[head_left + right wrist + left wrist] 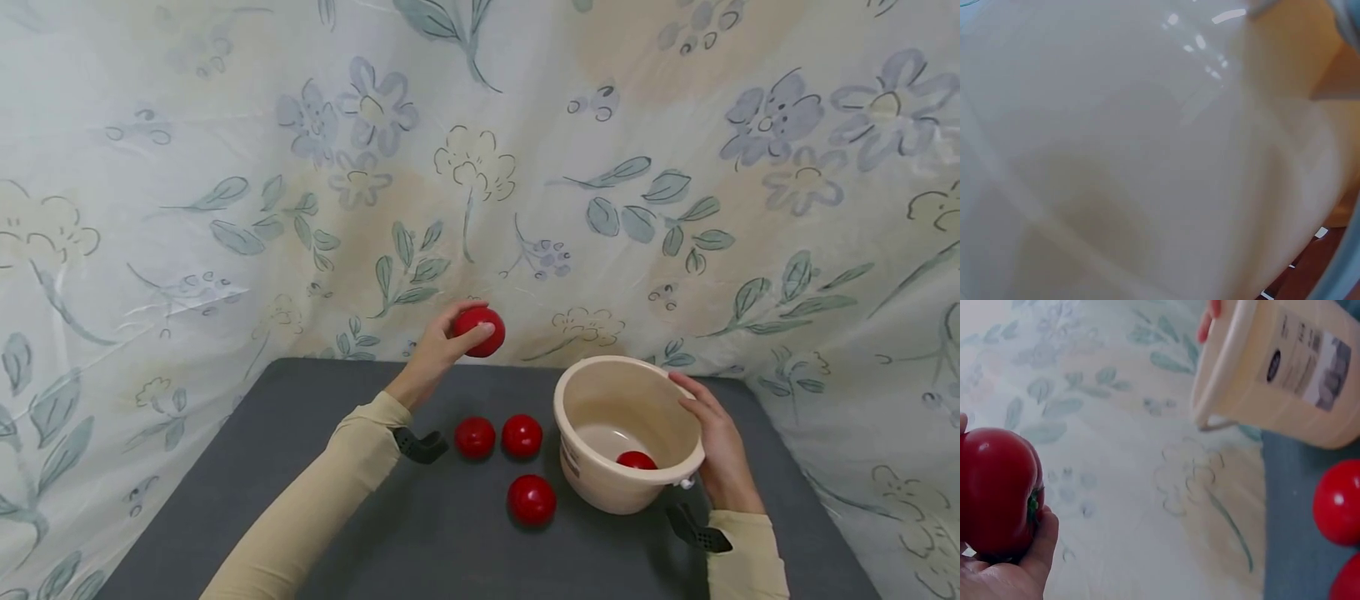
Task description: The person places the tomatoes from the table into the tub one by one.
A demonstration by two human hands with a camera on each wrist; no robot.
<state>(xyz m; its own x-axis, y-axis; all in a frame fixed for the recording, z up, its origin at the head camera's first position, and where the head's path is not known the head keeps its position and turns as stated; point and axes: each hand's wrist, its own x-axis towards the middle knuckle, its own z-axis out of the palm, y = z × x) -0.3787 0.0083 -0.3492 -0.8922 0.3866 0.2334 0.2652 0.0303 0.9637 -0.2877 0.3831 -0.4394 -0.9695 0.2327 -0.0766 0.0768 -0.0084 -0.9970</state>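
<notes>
My left hand (431,358) holds a red tomato (472,318) up in the air above the far edge of the table, thumb and fingers around its sides. The left wrist view shows this tomato (994,487) with its green stem end facing right. To the right stands a cream bucket (607,492), its rim gripped on the right side by my right hand (723,454). One tomato (637,460) lies at the bottom inside it. The bucket's smooth wall (1116,125) fills most of the right wrist view.
Left of the bucket, two tomatoes (475,438) (522,437) sit side by side on the dark grey table (420,533). Nearer to me lies another tomato (532,502). Behind the table hangs a floral cloth (480,108). A printed label (1310,359) shows on the bucket's side.
</notes>
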